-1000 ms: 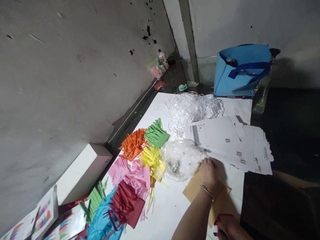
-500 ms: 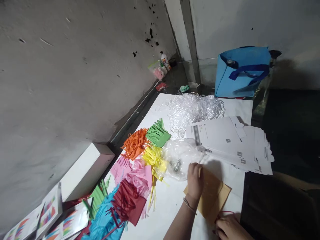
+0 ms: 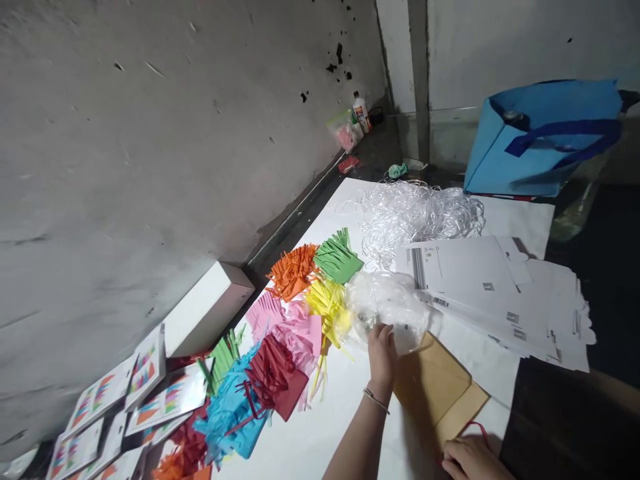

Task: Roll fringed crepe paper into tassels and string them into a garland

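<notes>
My left hand (image 3: 383,353) is over the near edge of a clear plastic bag (image 3: 383,290) with small dark bits in it. Its fingers are bent and close together; their tips are partly hidden, and I cannot make out what is between them. At the bottom edge, my right hand (image 3: 473,460) is closed on a thin red ribbon (image 3: 481,429), which loops up past the fingers. Between my hands lies a brown paper envelope (image 3: 437,380), flat on the white sheet (image 3: 360,413) and touching the bag's lower side.
Fringed paper bundles, including orange (image 3: 293,272), green (image 3: 339,259) and dark red (image 3: 275,373), lie left. Clear stringy strands (image 3: 417,217) and printed white sheets (image 3: 493,293) lie beyond. A blue bag (image 3: 545,140) stands at the back; a white box (image 3: 205,307) sits against the wall.
The view has swung left, so most things appear farther right. My left hand has moved left relative to the envelope, onto the plastic bag's near edge. My right hand still holds the red ribbon.
</notes>
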The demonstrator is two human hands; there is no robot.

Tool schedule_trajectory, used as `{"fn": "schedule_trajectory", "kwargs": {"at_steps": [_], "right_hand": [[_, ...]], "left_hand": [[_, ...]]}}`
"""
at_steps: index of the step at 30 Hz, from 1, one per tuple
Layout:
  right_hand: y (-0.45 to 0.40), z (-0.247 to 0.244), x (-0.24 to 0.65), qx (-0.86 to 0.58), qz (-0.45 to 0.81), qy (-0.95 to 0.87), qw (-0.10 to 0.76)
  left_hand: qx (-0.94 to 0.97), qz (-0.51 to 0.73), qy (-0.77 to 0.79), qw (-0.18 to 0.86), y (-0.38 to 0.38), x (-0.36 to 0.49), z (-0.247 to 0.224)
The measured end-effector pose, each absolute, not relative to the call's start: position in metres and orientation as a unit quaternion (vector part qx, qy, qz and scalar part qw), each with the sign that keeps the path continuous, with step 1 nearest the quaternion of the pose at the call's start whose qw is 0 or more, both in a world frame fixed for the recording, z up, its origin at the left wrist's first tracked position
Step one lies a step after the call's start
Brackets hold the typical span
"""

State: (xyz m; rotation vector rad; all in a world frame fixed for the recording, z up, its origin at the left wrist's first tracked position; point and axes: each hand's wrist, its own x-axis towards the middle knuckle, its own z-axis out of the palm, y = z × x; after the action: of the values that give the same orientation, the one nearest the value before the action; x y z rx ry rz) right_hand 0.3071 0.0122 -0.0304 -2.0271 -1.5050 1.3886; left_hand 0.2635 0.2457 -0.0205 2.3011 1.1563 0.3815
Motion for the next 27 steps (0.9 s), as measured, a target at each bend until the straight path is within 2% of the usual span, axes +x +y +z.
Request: {"fn": "schedule_trajectory", "kwargs": {"at_steps": [8,14,17,22,24,27], "right_hand": [[0.017,-0.028,0.302,-0.695,0.479,-0.515,0.150],[0.010,-0.035,0.301,-0.707,0.455,-0.506,0.193],[0.011,-0.027,0.305,-0.709,0.430,-0.496,0.258],[0.025,0.017,0.325,-0.690,0.372,-0.456,0.422],[0.033,0.043,0.330,-0.674,0.351,-0.464,0.455],[0.043,0.078,0.325,-0.633,0.327,-0.528,0.462]], "left_hand": [[0.804,0.121,0.475,0.337,0.261,0.267,-0.009],[0.720,0.203,0.498,0.439,0.254,0.263,0.008],[0.656,0.240,0.509,0.502,0.237,0.253,0.025],[0.348,0.292,0.503,0.736,0.181,0.220,0.068],[0.264,0.310,0.499,0.765,0.156,0.205,0.085],[0.233,0.350,0.498,0.759,0.125,0.186,0.102]]}}
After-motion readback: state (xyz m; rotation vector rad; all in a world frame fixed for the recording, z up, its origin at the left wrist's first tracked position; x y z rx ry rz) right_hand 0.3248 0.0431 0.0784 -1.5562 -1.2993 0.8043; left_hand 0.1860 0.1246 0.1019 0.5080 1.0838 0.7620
